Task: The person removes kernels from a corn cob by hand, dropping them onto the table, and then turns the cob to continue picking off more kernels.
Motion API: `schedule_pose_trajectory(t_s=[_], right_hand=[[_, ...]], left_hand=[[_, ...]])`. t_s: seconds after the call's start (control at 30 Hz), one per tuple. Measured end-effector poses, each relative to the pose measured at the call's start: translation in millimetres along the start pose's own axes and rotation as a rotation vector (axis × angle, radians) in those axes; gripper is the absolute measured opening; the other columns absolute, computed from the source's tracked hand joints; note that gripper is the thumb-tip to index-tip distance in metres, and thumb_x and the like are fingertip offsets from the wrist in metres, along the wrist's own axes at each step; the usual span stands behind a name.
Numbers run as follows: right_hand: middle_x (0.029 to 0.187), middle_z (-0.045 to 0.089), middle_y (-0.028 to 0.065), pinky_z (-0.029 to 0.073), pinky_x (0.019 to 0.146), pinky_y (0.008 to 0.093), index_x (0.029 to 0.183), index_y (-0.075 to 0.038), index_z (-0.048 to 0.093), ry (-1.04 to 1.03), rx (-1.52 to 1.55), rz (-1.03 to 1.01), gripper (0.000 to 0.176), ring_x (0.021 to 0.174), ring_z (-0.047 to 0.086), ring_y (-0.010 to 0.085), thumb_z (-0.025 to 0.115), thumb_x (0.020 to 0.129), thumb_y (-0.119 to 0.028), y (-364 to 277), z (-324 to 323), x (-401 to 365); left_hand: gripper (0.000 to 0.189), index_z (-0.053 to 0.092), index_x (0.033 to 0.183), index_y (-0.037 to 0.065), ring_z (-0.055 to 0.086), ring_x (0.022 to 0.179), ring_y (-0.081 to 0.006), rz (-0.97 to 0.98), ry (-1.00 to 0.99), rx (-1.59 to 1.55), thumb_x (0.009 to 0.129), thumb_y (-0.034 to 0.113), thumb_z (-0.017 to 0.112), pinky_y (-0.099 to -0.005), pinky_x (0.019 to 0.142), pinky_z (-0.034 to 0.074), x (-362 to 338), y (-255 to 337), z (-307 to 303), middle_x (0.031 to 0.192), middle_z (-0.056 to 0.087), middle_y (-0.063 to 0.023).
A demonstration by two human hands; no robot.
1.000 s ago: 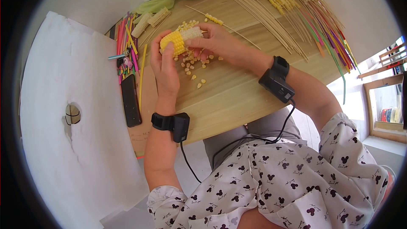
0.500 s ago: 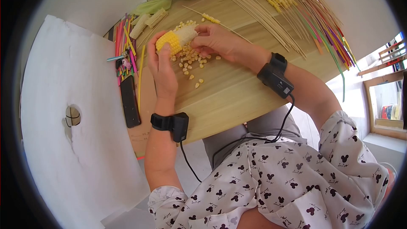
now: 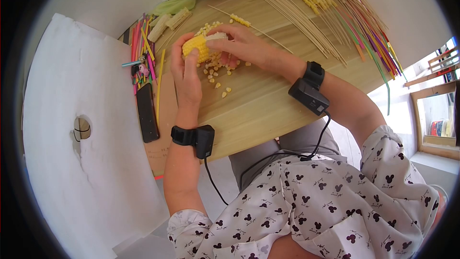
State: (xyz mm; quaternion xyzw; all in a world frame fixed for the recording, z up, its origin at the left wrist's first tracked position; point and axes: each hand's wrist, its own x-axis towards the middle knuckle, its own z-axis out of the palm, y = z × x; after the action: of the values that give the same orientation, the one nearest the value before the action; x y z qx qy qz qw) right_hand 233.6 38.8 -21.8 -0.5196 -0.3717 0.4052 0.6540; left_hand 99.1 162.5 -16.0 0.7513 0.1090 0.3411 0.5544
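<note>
hands (image 3: pixel 186 79) closed around corn cob (image 3: pixel 197 47)

Nothing legible is picked up right now. Faint handwritten marks are spotted on the brown cardboard sheet (image 3: pixel 160 156) by the counter (image 3: pixel 258 110) edge, but they are too small to be read. Tiny script is printed among the mouse-head shapes on the patterned shirt (image 3: pixel 311 201), and it is blurred beyond reading. No brand or number can be made out on the black wrist units (image 3: pixel 309 97) or on the dark phone (image 3: pixel 147 112).
</note>
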Motion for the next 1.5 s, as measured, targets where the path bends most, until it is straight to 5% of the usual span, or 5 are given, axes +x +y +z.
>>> schedule_pose_trajectory(t_s=[0.4, 0.77, 1.07, 1.3, 1.5], right_hand=[[0.068, 0.053, 0.0000, 0.041, 0.050, 0.0215, 0.112, -0.003, 0.058, -0.079, -0.122, -0.109, 0.034, 0.056, 0.051, 0.0062, 0.059, 0.100, -0.035, 5, -1, 2], [0.076, 0.059, 0.0024, 0.045, 0.057, 0.0223, 0.120, -0.003, 0.055, -0.056, -0.046, -0.194, 0.035, 0.062, 0.056, 0.0078, 0.062, 0.097, -0.029, 12, 0, 5], [0.094, 0.067, 0.0058, 0.052, 0.061, 0.0213, 0.122, -0.002, 0.055, 0.043, 0.195, 0.082, 0.040, 0.074, 0.062, 0.0090, 0.069, 0.090, -0.021, 12, -4, 9], [0.092, 0.067, 0.0066, 0.052, 0.059, 0.0200, 0.122, 0.001, 0.054, -0.016, 0.344, 0.102, 0.043, 0.074, 0.063, 0.0083, 0.072, 0.086, -0.012, 17, -11, 13], [0.089, 0.067, 0.0084, 0.053, 0.059, 0.0213, 0.125, 0.005, 0.051, 0.095, 0.314, 0.129, 0.050, 0.070, 0.063, 0.0113, 0.074, 0.083, -0.009, 14, -10, 10]], left_hand=[[0.037, 0.051, 0.128, -0.001, 0.053, 0.111, -0.0170, 0.001, -0.031, -0.003, 0.095, 0.013, 0.042, -0.0304, 0.098, 0.042, 0, -2, -2, 0.120, 0.055, -0.0095], [0.035, 0.049, 0.131, 0.005, 0.057, 0.094, -0.0128, -0.182, -0.030, -0.084, 0.103, 0.026, 0.043, -0.0281, 0.075, 0.048, 0, 0, -1, 0.113, 0.059, -0.0059], [0.034, 0.051, 0.129, -0.001, 0.053, 0.107, -0.0137, 0.110, -0.011, 0.090, 0.100, 0.015, 0.051, -0.0274, 0.095, 0.042, -3, 4, 4, 0.118, 0.056, -0.0073], [0.034, 0.051, 0.129, -0.001, 0.053, 0.108, -0.0146, 0.152, -0.024, 0.148, 0.099, 0.015, 0.052, -0.0277, 0.096, 0.042, -4, 6, 6, 0.119, 0.055, -0.0076], [0.033, 0.053, 0.127, 0.001, 0.057, 0.100, -0.0158, -0.028, 0.050, -0.051, 0.101, 0.019, 0.047, -0.0303, 0.083, 0.047, 1, -1, 1, 0.116, 0.058, -0.0082]])
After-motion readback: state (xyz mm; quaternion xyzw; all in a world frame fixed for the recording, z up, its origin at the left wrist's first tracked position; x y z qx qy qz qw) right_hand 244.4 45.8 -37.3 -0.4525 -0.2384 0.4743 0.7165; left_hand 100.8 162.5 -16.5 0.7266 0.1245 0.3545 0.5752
